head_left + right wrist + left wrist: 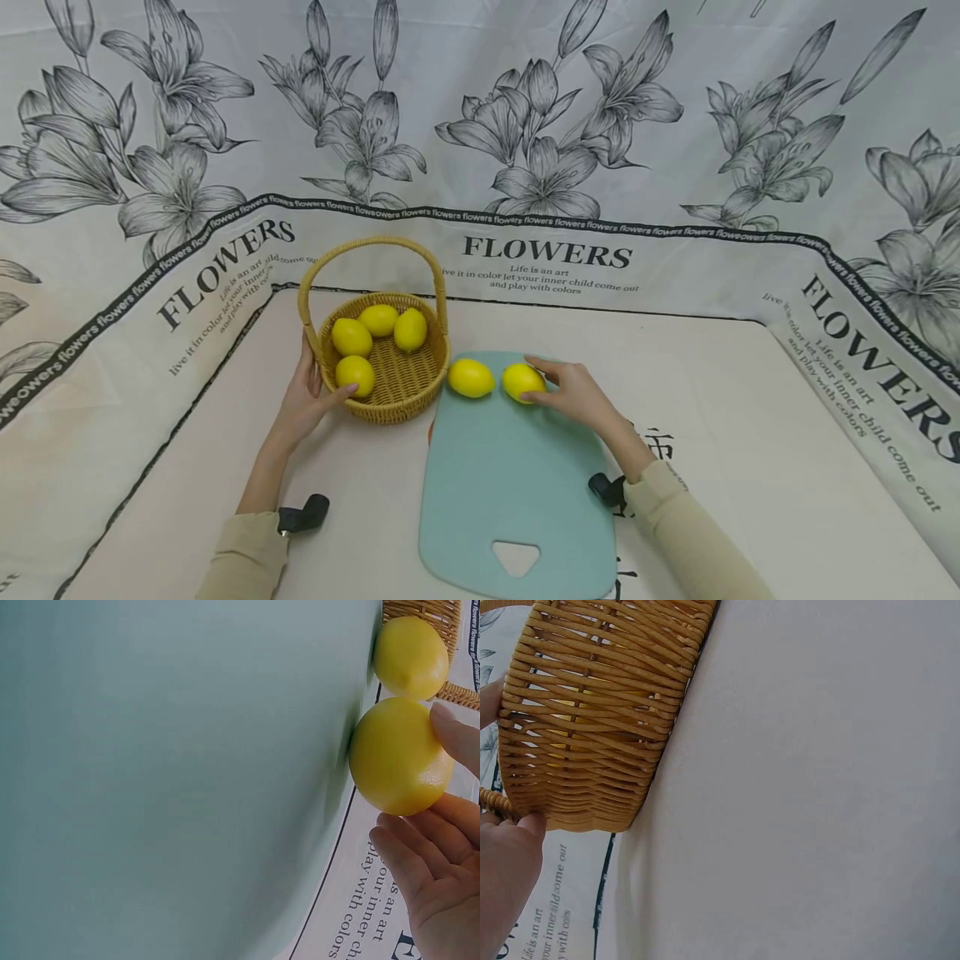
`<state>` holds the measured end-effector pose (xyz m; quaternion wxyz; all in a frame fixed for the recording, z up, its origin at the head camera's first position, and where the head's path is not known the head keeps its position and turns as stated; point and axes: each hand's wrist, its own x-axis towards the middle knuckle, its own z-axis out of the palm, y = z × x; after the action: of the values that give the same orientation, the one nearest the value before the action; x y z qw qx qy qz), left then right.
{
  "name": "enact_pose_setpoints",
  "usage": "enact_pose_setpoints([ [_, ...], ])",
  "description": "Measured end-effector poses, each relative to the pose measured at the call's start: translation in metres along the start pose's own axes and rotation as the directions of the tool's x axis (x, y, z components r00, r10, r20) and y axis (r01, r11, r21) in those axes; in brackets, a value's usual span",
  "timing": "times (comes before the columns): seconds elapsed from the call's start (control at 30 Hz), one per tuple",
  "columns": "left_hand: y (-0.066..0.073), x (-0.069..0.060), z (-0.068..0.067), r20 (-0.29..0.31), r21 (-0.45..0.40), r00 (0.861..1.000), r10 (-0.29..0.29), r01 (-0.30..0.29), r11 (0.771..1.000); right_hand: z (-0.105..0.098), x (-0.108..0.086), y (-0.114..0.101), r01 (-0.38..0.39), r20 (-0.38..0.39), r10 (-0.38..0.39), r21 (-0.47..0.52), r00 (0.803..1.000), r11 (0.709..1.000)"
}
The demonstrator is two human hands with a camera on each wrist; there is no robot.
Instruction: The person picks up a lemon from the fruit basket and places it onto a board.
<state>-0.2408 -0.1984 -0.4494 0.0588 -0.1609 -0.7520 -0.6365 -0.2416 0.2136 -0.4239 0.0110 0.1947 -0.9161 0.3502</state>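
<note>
A wicker basket (401, 408) with a tall arched handle stands on the table, with several yellow lemons (352, 338) inside. My left hand (306, 400) grips its left side, the thumb over the rim near the closest lemon; in the left wrist view the fingers (532, 823) lie against the woven wall. At the far end of the pale blue-green cutting board (517, 475), my right hand (577, 396) holds a lemon (397, 757) between thumb and fingers. Another lemon (470, 378) lies on the board's far left corner, between that one and the basket.
A white tablecloth (712, 400) with dark printed characters covers the table. Behind and at the sides hangs a flower-printed cloth (547, 258) with lettering. Under the board's left edge a bit of orange (431, 432) shows. A triangular hole (516, 557) pierces the board's near end.
</note>
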Motion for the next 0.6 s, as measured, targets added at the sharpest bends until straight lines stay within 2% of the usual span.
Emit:
enact_pose_setpoints([
  [0.13, 0.0044, -0.0003, 0.0002, 0.000, -0.003, 1.000, -0.018, 0.018, 1.000, -0.0001, -0.0003, -0.0011, 0.001, 0.012, -0.001, 0.004, 1.000, 1.000],
  [0.6, 0.0005, 0.0006, -0.0008, -0.004, 0.002, 1.000, 0.006, -0.006, 1.000, 0.0007, 0.0010, -0.0044, 0.012, 0.017, -0.012, -0.019, 1.000, 1.000],
])
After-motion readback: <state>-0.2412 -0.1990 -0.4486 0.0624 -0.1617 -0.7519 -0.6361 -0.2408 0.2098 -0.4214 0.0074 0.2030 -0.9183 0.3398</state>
